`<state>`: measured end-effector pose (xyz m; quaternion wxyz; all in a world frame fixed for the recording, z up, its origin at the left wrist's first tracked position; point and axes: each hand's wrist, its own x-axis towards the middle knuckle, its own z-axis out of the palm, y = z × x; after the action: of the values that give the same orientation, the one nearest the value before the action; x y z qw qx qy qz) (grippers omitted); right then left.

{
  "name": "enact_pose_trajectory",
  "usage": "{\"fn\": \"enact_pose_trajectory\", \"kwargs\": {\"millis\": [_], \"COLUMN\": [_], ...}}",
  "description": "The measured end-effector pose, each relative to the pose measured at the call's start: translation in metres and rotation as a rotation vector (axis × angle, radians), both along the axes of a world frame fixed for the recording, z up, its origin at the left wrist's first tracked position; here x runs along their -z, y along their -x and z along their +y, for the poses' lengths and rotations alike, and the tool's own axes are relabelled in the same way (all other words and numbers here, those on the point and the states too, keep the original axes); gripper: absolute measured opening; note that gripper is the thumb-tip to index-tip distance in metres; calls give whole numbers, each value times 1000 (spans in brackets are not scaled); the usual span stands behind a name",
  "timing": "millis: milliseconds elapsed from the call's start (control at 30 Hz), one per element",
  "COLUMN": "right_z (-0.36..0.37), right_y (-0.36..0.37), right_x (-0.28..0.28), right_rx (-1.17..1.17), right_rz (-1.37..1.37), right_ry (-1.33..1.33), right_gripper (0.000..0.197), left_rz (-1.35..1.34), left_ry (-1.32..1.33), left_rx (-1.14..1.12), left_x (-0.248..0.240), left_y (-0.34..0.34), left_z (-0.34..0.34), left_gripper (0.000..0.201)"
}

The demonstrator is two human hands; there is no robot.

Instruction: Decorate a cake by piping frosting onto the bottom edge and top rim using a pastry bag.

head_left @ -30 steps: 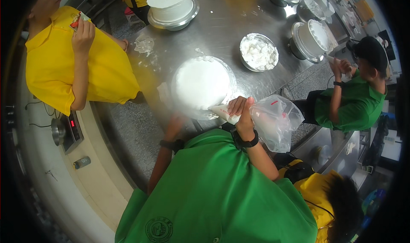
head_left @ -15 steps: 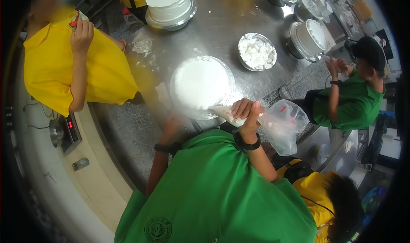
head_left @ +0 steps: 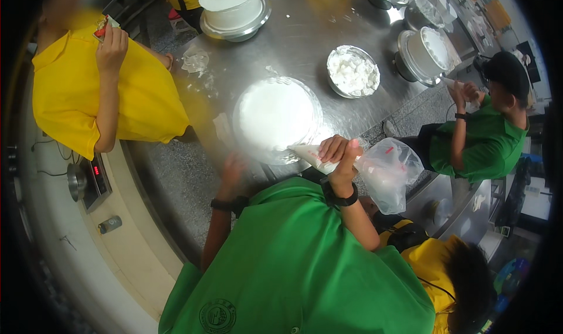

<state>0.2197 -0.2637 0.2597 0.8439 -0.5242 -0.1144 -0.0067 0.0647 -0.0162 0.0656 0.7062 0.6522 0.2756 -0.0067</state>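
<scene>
1. R hand (head_left: 337,153): closed around piping bag (head_left: 384,173), fist just behind the white cone, clear slack tail hanging out past the thumb side. Prob gripped there so a squeeze pushes filling fwd, not back into the tail.
2. Bag lies near-flat, tip aimed L at near-R edge of the white-coated cake (head_left: 274,111). Low angle prob puts the nozzle at the rim/base line w/o the hand covering the top. Can't tell if tip touches.
3. L hand (head_left: 233,171): blurred, at near-L side of the round stand (head_left: 265,157) under the cake. Can't tell if fingers are open or curled, or if it's in contact. Posn would suit turning or steadying the stand; my read only.
4. Cake is on the stand, close to the table (head_left: 299,43) edge in front of the torso. Prob there so both hands reach w/ elbows bent.
5. Bowl (head_left: 334,87) of white cream sits beyond the bag, R of cake, apart from it. Within reach, prob kept off the stand so it can rotate.
6. Co-worker in green (head_left: 492,137), far R, holds a similar bag w/ 2 hands by another cake (head_left: 433,48).
</scene>
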Motion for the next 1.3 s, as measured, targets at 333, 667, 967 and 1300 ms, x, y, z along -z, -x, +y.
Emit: {"fn": "enact_pose_trajectory", "kwargs": {"millis": [333,667,967,1300], "right_z": [7,9,14,16], "right_y": [2,1,1,1], "right_x": [-5,11,5,8], "right_rx": [-56,-131,-136,-162], "right_rz": [16,28,15,22], "right_ry": [14,19,80,10], "right_gripper": [57,59,55,54], "left_rz": [32,41,-57,-56], "left_ry": [16,60,-142,-152], "left_rx": [-22,-46,39,22], "left_x": [3,-7,40,53], "left_y": [-10,-14,1,4], "left_z": [1,1,13,15], "left_gripper": [63,64,65,65]}}
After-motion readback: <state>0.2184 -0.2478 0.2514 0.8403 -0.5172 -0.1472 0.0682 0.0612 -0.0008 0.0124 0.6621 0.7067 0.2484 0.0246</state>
